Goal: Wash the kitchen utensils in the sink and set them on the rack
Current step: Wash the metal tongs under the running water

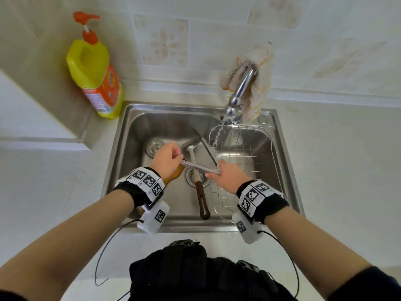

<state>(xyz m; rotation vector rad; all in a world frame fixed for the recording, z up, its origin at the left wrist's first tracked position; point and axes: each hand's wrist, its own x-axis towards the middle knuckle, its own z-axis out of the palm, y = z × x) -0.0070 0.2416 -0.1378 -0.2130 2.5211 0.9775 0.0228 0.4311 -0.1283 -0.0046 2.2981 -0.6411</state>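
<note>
Steel, flat and slim, the utensil [199, 167] spans our hands: our left hand [166, 158] pinches one end, our right hand [226, 175] grips the other. We hold it over the sink [130, 148], above a wooden-handled ladle [198, 187], beside the wire rack [245, 158].

The sink [130, 135] is brushed steel with a dull sheen, the tap [243, 85] polished chrome, the rack [249, 153] thin bright wire. The spatula [198, 187] has a dark wooden handle; the yellow bottle [91, 68] is smooth plastic, the desk [54, 181] matt and speckled.
</note>
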